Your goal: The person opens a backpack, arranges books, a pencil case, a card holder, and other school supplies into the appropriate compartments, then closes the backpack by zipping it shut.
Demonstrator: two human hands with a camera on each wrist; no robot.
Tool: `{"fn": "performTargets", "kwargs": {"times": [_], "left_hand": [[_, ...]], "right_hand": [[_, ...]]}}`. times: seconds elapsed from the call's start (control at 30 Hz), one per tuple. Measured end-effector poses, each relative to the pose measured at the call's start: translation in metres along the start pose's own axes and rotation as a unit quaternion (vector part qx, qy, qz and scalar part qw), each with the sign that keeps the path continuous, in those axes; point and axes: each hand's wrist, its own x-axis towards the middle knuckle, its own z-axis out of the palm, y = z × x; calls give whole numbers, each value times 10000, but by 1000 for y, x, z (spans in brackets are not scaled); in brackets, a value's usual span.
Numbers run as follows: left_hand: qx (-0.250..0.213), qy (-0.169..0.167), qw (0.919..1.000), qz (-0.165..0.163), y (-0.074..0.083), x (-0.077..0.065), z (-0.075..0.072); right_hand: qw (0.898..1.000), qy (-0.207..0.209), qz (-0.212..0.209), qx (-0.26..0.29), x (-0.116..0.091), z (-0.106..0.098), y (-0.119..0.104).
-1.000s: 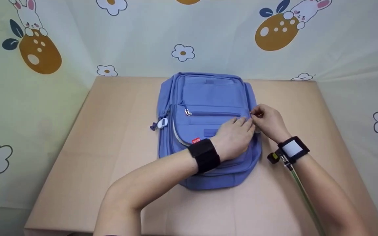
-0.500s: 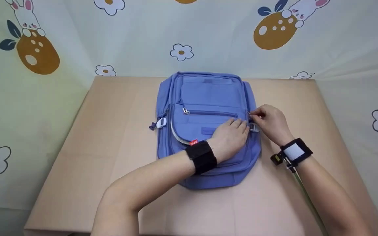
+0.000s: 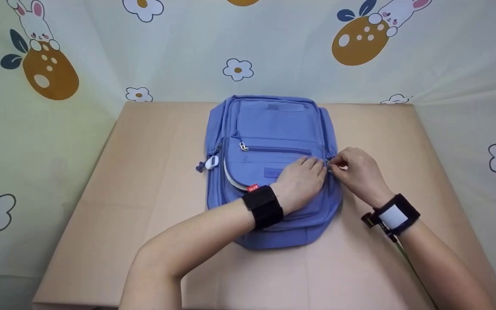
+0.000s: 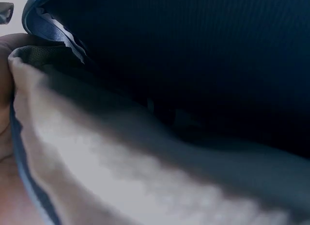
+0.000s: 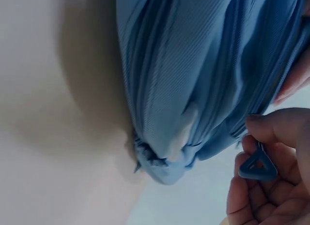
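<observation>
A blue backpack (image 3: 278,125) lies front side up on the table. My left hand (image 3: 300,185) rests across its front, fingers extended toward the right edge. At that edge my right hand (image 3: 358,172) pinches a zipper pull between thumb and finger. In the right wrist view the pull's blue triangular tab (image 5: 258,172) hangs against the curled fingers. The front pocket gapes at its left, where a pale lining edge (image 3: 233,176) shows by a red label (image 3: 252,188). The left wrist view looks into this dark pocket, its pale lining (image 4: 106,157) close to the camera.
Another zipper (image 3: 278,150) with a metal pull (image 3: 243,147) crosses the backpack's front. A white charm (image 3: 212,162) hangs at its left side. The brown-covered table (image 3: 153,172) extends around the bag, with patterned cloth (image 3: 179,56) behind it. A cable (image 3: 416,271) trails from the right wrist.
My right hand has slid toward me along the backpack's right edge, drawing the zipper pull with it. My left hand has shifted slightly left and stays on the front.
</observation>
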Motion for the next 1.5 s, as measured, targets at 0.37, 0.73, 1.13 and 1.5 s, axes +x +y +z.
{"fn": "performTargets", "kwargs": {"times": [0.37, 0.73, 1.13, 1.5], "left_hand": [[-173, 65, 9998, 98, -2, -16, -5], [-421, 451, 9981, -89, -10, -47, 2], [-221, 96, 9997, -78, -10, -47, 10], [-184, 384, 9991, -93, -9, -48, 13]], "right_hand": [[9999, 106, -10, -39, -5, 0, -3], [9996, 279, 76, -20, -9, 0, 0], [9991, 362, -126, -152, -17, -1, -6], [9998, 23, -33, -187, -40, -8, -36]]}}
